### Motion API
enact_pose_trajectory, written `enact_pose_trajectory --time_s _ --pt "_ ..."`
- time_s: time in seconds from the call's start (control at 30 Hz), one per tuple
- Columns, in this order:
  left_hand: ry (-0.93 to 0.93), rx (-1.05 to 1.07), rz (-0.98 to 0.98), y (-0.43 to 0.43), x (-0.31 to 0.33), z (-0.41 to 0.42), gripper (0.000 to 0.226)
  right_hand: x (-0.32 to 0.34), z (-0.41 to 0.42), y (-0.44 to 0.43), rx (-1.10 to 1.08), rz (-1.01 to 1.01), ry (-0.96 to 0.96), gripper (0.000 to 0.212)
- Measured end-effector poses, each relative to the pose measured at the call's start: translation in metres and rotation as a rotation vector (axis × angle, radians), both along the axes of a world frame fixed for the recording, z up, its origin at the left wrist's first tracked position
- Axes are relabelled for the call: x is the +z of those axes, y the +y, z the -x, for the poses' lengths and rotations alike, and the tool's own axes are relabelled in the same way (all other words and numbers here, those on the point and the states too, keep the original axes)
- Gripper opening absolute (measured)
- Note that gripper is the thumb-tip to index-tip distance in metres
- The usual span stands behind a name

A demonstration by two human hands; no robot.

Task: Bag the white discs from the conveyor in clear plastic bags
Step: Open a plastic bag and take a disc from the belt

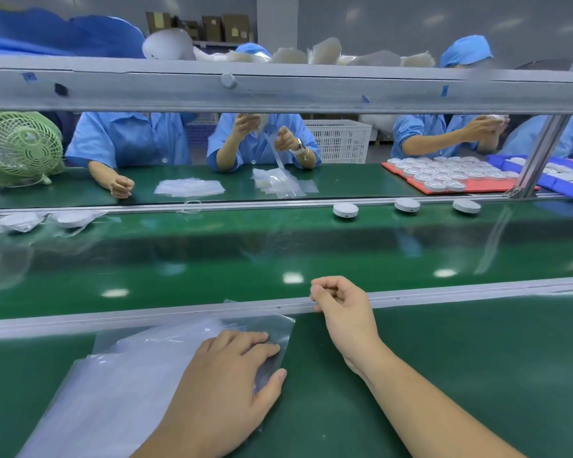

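Note:
A stack of clear plastic bags (pixel 129 375) lies on the green bench in front of me. My left hand (pixel 232 378) rests flat on the stack's right end, fingers straight. My right hand (pixel 341 305) hovers over the grey rail (pixel 477 292) at the near edge of the conveyor, its fingers curled with nothing visibly in them. Three bare white discs ride the far side of the belt: one (pixel 345 210) near the middle, a second (pixel 407 205) and a third (pixel 466 206) to its right. Two bagged discs (pixel 70 219) lie at the belt's far left.
Across the belt (pixel 278 252) sit several workers in blue coats (pixel 258 140) handling bags. A red tray of white discs (pixel 444 175) and a blue bin (pixel 563 173) stand at the far right. A green fan (pixel 19 147) stands far left; an overhead shelf beam (pixel 278 87) crosses the view.

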State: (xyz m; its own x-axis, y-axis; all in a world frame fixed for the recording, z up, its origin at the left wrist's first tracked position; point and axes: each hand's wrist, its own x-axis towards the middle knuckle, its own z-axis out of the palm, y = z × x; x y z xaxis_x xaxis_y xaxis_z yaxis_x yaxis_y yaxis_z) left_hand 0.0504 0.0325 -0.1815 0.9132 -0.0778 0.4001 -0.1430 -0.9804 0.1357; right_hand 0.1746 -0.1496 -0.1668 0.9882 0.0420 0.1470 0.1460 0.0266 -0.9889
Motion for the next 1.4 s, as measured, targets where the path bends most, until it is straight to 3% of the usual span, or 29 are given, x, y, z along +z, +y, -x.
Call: enact_pose_trajectory --time_s 0.47,0.73,1.0,1.4 --pt "0.069 0.002 0.016 -0.002 0.006 0.003 0.05 0.0 0.0 0.0 -0.015 0.002 -0.003 0.01" --pt "0.072 0.004 0.013 -0.002 0.008 0.004 0.042 -0.001 -0.001 0.0 -0.003 0.0 -0.005 0.01" --pt "0.178 0.01 0.028 -0.003 0.013 0.004 0.066 -0.002 -0.001 0.0 -0.001 -0.01 -0.012 0.01" --pt "0.208 0.021 0.025 -0.002 0.012 0.004 0.064 -0.004 -0.002 0.0 0.004 -0.01 -0.019 0.009"
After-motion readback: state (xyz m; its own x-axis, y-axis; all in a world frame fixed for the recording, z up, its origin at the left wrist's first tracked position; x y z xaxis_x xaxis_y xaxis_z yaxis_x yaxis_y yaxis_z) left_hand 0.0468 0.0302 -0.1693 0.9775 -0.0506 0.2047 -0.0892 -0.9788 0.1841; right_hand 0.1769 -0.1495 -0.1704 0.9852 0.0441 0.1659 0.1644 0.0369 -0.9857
